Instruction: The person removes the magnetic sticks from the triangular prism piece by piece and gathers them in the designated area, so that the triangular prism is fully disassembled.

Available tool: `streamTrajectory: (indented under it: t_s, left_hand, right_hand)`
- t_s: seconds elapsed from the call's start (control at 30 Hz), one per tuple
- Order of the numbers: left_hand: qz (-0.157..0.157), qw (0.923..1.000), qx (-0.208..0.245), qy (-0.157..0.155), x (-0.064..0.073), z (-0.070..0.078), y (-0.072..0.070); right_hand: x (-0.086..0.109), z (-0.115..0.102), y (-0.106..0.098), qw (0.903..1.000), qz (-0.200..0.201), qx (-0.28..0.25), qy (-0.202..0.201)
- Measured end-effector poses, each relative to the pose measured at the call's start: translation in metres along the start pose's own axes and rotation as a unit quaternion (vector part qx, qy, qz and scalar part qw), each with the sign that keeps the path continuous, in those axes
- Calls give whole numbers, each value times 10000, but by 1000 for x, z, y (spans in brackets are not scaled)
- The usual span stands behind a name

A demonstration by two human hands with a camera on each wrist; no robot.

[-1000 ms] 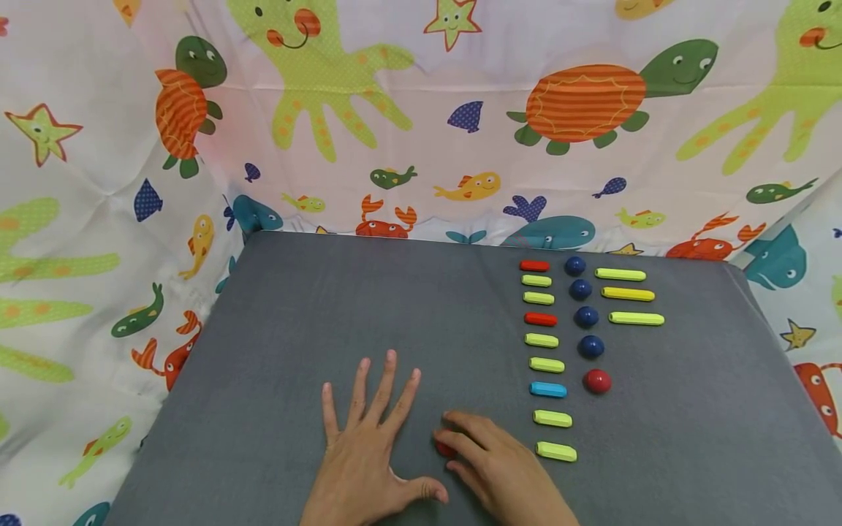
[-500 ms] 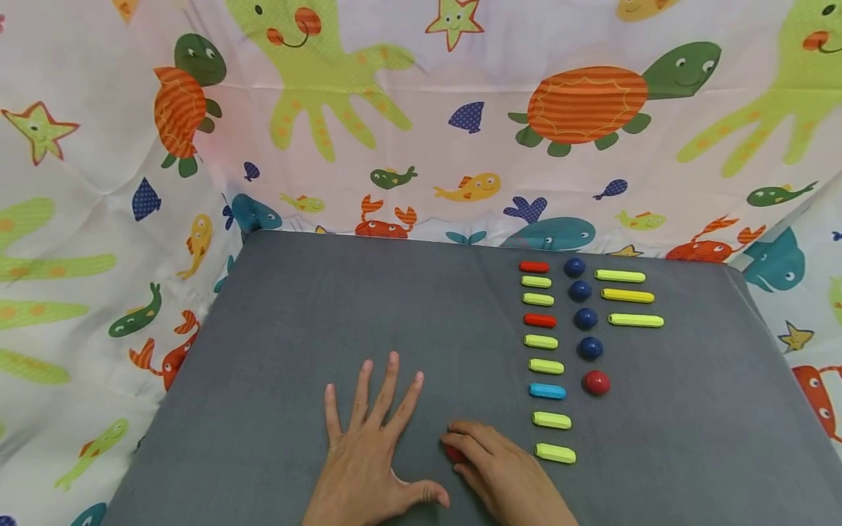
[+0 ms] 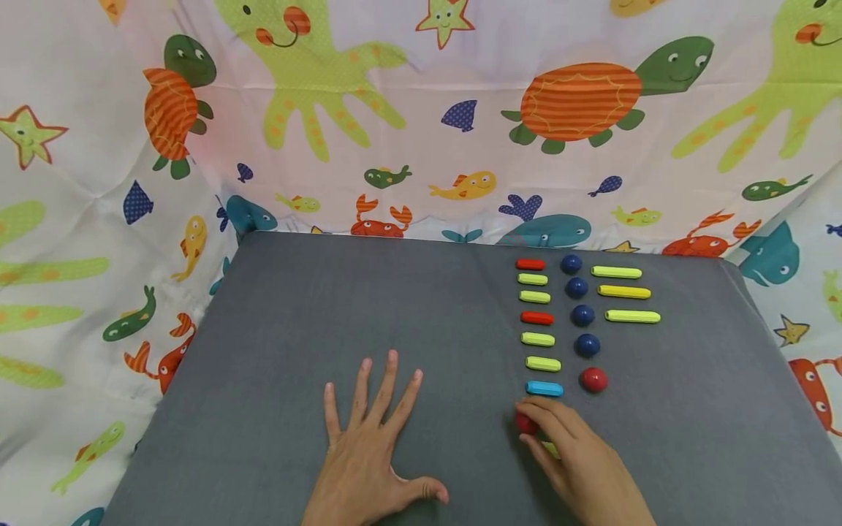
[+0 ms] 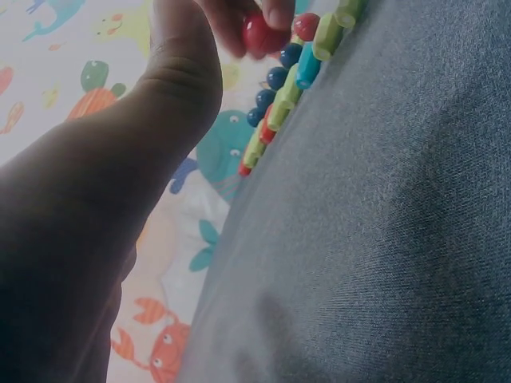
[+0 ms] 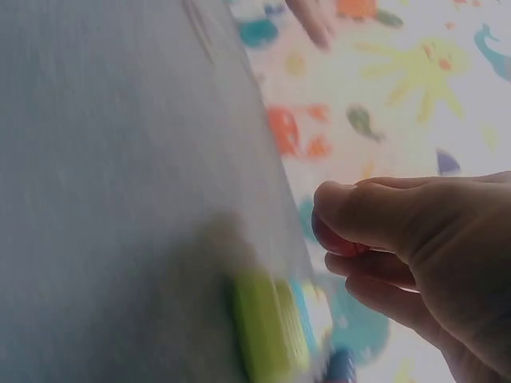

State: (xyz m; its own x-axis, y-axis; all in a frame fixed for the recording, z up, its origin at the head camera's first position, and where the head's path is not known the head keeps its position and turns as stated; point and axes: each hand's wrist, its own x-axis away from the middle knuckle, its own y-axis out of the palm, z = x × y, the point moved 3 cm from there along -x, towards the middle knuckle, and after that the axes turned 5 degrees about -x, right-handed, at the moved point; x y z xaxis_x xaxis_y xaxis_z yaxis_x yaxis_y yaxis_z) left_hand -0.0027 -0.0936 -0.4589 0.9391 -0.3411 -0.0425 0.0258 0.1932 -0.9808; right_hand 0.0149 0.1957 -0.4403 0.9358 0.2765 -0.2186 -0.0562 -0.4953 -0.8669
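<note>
My right hand (image 3: 579,460) pinches a red ball (image 3: 525,423) between thumb and fingertips. In the left wrist view that red ball (image 4: 262,37) appears lifted off the grey surface. The hand is over the near end of a column of short sticks, hiding part of it; a bit of one yellow-green stick (image 3: 551,448) shows beneath. Just beyond the fingers lies a short blue stick (image 3: 544,389). A second red ball (image 3: 594,380) ends the neighbouring line of blue balls (image 3: 582,315). My left hand (image 3: 368,453) rests on the table with its fingers spread straight.
Three long yellowish sticks (image 3: 624,292) lie to the right of the blue balls. Further up the left column are short red (image 3: 536,318) and yellow-green sticks. A sea-animal printed cloth (image 3: 408,109) hangs behind and beside the grey table (image 3: 329,307).
My right hand has carried the red ball from beside my left thumb rightward to the column of short sticks. The left hand stays put.
</note>
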Motion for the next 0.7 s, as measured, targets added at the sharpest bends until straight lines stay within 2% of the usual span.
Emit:
streamTrajectory:
  t_s: [0.13, 0.33, 0.7]
  left_hand:
    - [-99, 9999, 17, -34, -1, 0, 1]
    - [-167, 9998, 64, -39, -1, 1, 2]
    - [-134, 9999, -10, -28, -3, 1, 3]
  right_hand:
    - [10, 24, -15, 9991, 199, 298, 207]
    - [27, 53, -23, 9960, 149, 401, 785]
    - [37, 70, -20, 9932, 129, 550, 1014]
